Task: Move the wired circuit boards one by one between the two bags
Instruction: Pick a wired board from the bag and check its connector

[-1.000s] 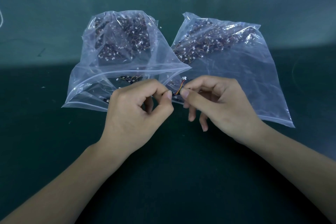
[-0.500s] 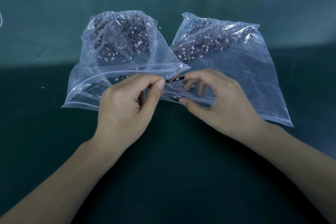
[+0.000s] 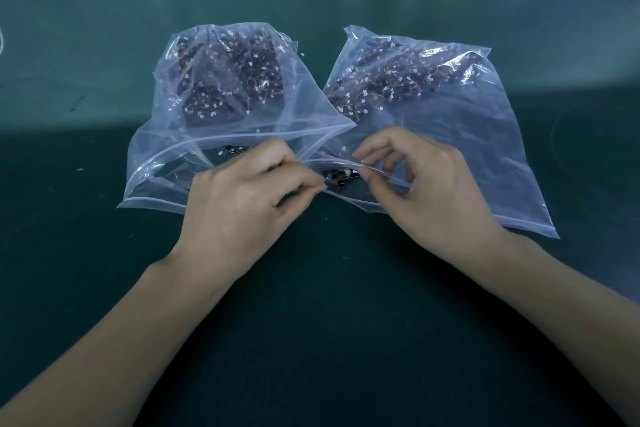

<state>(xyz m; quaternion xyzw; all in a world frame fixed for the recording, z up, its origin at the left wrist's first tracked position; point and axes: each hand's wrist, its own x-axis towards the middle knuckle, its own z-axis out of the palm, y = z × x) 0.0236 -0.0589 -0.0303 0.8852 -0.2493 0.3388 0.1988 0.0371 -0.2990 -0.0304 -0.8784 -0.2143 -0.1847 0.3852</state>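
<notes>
On green table (image 3: 104, 270), two clear zip bags lie side by side, mouths toward the person, corners overlapping at centre. Left bag (image 3: 166, 149) has a dark heap of wired boards w/ white connectors piled at its far end, plus a couple of loose boards near its mouth. Right bag (image 3: 485, 149) holds a similar heap at its far end.

Between the hands, right at the right bag's mouth, sits one small dark circuit board (image 3: 337, 177). Left hand (image 3: 242, 204): fingers curled, thumb & index tip pinched together at the board's left end. Right hand (image 3: 426, 191): thumb & index pinch the upper lip of the right bag's opening, lifted just above the board; other fingers curl loosely above the plastic. Can't tell if the board is fully inside the bag or just at the lip.

Back edge: shelving w/ small items, too small to identify.
</notes>
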